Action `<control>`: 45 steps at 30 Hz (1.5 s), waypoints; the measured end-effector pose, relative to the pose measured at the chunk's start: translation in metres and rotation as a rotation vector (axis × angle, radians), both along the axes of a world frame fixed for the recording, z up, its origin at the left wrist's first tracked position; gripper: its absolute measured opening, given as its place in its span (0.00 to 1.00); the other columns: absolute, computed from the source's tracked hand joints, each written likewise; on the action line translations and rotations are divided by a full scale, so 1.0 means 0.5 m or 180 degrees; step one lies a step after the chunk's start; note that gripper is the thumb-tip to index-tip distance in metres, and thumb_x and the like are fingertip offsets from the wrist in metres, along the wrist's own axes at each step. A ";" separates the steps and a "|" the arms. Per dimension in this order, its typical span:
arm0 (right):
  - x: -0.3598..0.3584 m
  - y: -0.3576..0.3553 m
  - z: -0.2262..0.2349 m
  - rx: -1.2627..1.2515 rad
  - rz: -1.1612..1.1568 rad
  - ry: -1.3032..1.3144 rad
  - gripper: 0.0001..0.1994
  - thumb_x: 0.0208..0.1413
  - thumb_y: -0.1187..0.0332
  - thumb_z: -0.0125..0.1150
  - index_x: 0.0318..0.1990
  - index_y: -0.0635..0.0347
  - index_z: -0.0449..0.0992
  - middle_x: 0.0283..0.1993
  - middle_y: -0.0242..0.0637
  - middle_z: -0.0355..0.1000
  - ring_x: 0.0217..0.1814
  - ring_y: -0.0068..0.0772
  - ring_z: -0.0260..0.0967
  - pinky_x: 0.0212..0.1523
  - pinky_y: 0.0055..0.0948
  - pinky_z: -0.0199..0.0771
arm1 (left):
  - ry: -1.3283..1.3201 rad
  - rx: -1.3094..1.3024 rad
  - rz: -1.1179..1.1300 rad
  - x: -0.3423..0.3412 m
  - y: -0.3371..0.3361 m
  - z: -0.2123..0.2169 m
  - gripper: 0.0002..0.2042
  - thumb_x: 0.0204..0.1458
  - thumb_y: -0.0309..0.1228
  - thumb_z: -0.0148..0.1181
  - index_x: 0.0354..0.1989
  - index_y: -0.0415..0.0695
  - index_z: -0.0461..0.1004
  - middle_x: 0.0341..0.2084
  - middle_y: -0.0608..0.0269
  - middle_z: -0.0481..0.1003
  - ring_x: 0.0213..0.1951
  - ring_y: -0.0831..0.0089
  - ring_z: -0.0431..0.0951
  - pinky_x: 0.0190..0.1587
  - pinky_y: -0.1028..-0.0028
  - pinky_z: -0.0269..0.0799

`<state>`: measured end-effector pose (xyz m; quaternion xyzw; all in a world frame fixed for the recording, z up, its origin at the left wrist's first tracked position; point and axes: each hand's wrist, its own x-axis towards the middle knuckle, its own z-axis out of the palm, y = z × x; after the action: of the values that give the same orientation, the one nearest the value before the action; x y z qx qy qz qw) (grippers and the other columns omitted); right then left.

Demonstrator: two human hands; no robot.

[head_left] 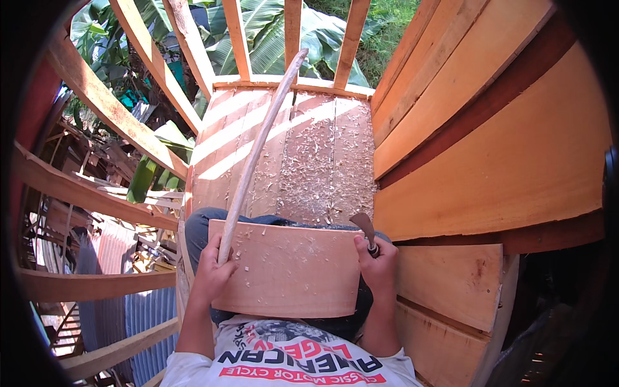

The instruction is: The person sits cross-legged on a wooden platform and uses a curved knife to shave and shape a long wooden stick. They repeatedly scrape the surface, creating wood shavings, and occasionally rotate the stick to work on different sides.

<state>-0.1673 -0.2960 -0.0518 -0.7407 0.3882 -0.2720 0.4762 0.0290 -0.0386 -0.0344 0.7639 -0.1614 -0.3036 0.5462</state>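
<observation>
Across my lap lies a wide wooden board (pixel 293 271) with small shavings on its surface. My left hand (pixel 216 267) is closed around the near end of a long, slightly bent wooden stick (pixel 258 142). The stick slants up and away over the board's far edge toward the railing. At the board's right side, my right hand (pixel 379 258) grips a knife (pixel 364 224) by its handle. Its short curved blade, brownish in colour, points away and to the left. Blade and stick are well apart.
Wood shavings (pixel 316 168) cover much of the plank floor (pixel 222 138) ahead. A slatted wooden railing (pixel 235 39) runs along the front and left, with banana leaves (pixel 264 48) beyond. An orange-brown plank wall (pixel 490 142) rises at right. Corrugated sheets (pixel 151 329) lie below left.
</observation>
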 end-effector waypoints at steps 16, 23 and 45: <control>0.201 -0.085 -0.016 -0.1994 0.0896 0.0694 0.31 0.39 0.38 0.68 0.15 0.59 0.68 0.12 0.40 0.62 0.15 0.43 0.65 0.17 0.36 0.62 | 0.0132 0.0217 -0.0885 -0.050 -0.105 0.025 0.20 0.41 0.18 0.56 0.46 0.38 0.65 0.24 0.69 0.64 0.28 0.79 0.65 0.33 0.75 0.63; 0.212 -0.034 -0.019 -0.1649 0.1414 0.0424 0.32 0.44 0.36 0.63 0.16 0.61 0.69 0.12 0.42 0.63 0.15 0.46 0.65 0.18 0.38 0.62 | 0.0902 -0.0166 -0.0871 -0.042 -0.094 0.026 0.17 0.39 0.19 0.52 0.41 0.40 0.63 0.23 0.70 0.58 0.26 0.80 0.60 0.30 0.78 0.59; 0.267 -0.157 -0.043 -0.0015 0.0328 0.0140 0.29 0.52 0.40 0.59 0.20 0.60 0.66 0.14 0.39 0.60 0.14 0.42 0.62 0.18 0.34 0.60 | 0.0920 -0.0164 -0.1321 -0.024 -0.059 0.012 0.15 0.40 0.20 0.51 0.38 0.39 0.60 0.24 0.61 0.63 0.27 0.72 0.64 0.31 0.73 0.61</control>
<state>-0.0339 -0.3743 -0.0733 -0.7666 0.3592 -0.2317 0.4792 0.0168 -0.0681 -0.0284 0.6489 -0.2427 -0.5110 0.5089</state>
